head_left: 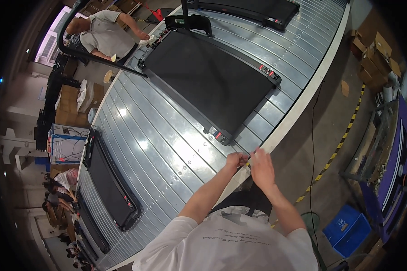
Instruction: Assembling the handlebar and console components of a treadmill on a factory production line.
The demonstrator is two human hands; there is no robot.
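Both my left hand (236, 160) and right hand (261, 167) pinch a small strip (250, 158) at the conveyor edge (276, 137), treadmill (208, 83) at eleven o'clock.

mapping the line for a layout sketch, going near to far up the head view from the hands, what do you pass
hands at the belt edge: left hand, right hand → middle treadmill → far treadmill
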